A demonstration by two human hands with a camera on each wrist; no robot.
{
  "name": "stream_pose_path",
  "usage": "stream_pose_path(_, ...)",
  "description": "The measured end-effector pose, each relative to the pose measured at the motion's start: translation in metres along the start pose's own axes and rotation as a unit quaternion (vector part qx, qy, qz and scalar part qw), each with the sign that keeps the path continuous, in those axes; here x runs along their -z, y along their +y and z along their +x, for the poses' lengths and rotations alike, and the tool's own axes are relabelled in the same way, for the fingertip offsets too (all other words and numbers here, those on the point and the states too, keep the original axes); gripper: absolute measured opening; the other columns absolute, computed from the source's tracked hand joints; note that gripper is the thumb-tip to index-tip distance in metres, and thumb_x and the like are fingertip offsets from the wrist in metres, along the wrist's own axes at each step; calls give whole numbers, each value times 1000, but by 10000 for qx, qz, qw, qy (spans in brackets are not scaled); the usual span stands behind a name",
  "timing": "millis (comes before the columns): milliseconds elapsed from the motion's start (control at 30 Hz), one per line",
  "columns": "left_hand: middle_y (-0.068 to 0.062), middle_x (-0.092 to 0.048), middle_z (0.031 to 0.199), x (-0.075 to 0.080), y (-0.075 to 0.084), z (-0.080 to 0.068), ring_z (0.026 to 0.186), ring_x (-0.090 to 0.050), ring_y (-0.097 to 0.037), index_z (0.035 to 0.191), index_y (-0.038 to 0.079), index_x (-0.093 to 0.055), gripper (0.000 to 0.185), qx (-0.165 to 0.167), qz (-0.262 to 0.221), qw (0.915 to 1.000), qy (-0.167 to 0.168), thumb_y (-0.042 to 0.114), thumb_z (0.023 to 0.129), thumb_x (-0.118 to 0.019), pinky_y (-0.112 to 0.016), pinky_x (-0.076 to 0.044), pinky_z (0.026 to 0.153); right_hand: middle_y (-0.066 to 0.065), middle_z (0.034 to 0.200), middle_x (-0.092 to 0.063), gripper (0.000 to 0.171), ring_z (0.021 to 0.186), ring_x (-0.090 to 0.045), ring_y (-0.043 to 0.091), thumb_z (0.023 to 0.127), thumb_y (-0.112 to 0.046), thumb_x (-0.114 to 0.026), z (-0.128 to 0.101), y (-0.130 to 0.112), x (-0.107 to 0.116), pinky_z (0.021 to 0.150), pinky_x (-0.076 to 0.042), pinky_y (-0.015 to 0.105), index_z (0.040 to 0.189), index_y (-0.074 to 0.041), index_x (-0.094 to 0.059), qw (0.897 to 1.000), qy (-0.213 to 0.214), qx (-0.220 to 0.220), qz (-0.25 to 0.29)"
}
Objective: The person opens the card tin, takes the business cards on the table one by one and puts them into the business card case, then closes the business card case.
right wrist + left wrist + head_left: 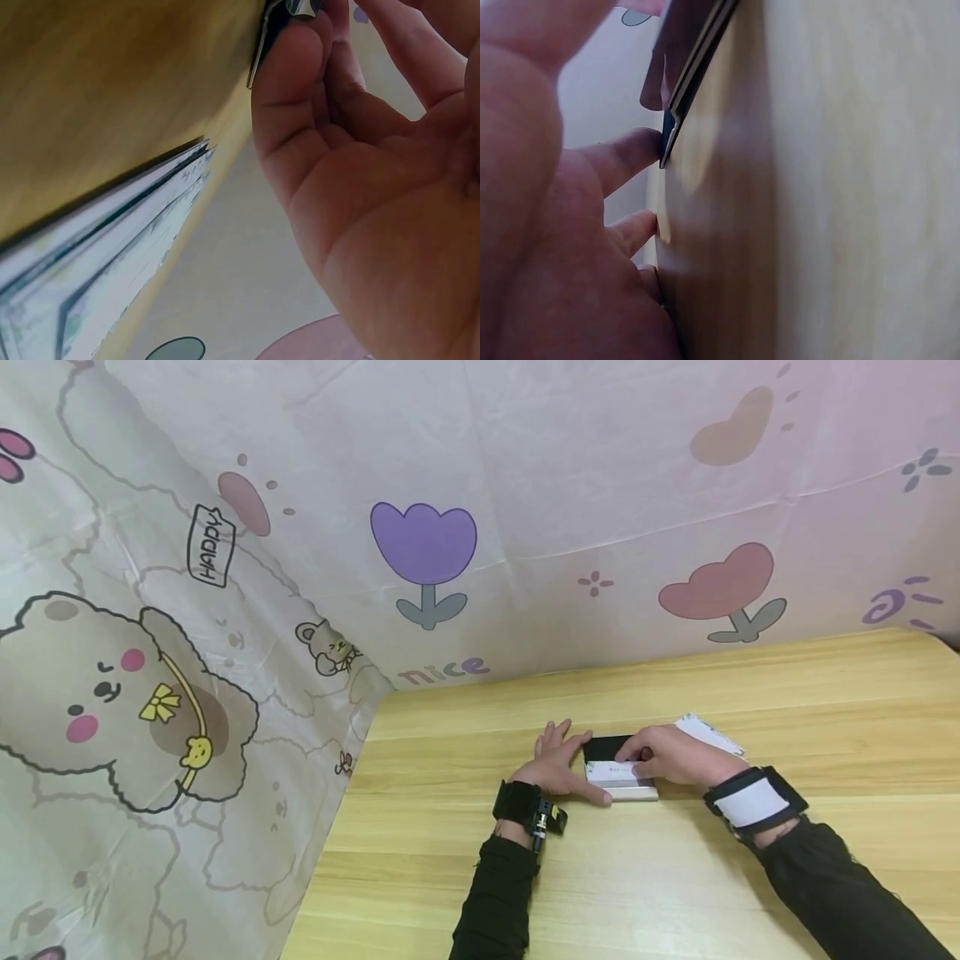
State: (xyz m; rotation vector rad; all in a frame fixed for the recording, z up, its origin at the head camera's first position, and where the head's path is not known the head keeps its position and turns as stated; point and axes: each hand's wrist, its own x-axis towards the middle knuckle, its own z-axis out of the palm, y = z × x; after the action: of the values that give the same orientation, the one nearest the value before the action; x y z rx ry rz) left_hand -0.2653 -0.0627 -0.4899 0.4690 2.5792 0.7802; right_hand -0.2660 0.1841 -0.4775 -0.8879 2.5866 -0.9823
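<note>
In the head view a flat case (602,748) lies unfolded on the table, black on its far half and silvery along its near edge. A white printed card (603,772) lies across its middle. My left hand (551,770) rests at the case's left side with fingers spread, thumb at the near corner and index finger at the far one. In the left wrist view, the straight index finger touches the case's thin edge (669,135). My right hand (678,756) reaches over from the right; its curled index finger and thumb pinch the card. Fingers partly hide the card and case.
Just beyond my right hand lies a small stack of white printed cards (708,735), its layers fanned apart in the right wrist view. The wooden table (420,827) meets a patterned cloth (547,527) at the back and left.
</note>
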Motion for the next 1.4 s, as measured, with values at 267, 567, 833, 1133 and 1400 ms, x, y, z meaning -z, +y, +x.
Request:
stream_pose_path(267, 6, 0, 174, -1, 0, 2, 159, 13, -22, 163, 36, -32, 112, -6, -37, 10000, 13, 51, 70, -93, -63, -11, 124, 1, 103, -74, 18, 83, -59, 12, 93, -4, -74, 0, -1, 0, 70, -51, 30, 110, -8, -80, 10000, -70, 29, 49)
stream_pose_path(567, 6, 0, 174, -1, 0, 1, 158, 14, -23, 163, 37, -31, 113, 21, -120, 9999, 19, 50, 70, -94, -66, -11, 123, 16, 106, -74, 20, 96, -69, 28, 95, -4, -68, -6, 5, 12, 83, -57, 52, 111, 5, -74, 9973, 594, -245, -356)
stream_pose_path(833, 6, 2, 174, -1, 0, 0, 158, 15, -23, 164, 37, -30, 113, 39, -93, 9999, -31, 48, 71, -94, -66, -8, 123, 37, 112, -62, 47, 99, -56, 50, 90, -12, -72, -21, 17, 35, 76, -52, 56, 128, 13, -59, 9802, 1172, -1341, -867)
stream_pose_path(1133, 6, 2, 174, -1, -2, 3, 158, 15, -22, 164, 38, -30, 114, 27, 29, 10000, -10, 49, 70, -94, -62, -7, 124, 47, 120, -50, 68, 90, -56, 45, 89, -14, -77, -36, 27, 50, 63, -53, 42, 137, 21, -43, 9718, 541, -2224, -570)
stream_pose_path(1400, 8, 2, 174, -3, -3, 4, 158, 15, -21, 163, 38, -30, 114, 71, -5, 10000, -37, 49, 70, -94, -63, -7, 124, 47, 118, -53, 58, 87, -58, 43, 88, -2, -77, -38, 34, 48, 62, -55, 40, 131, 24, -46, 9690, 747, -2304, -496)
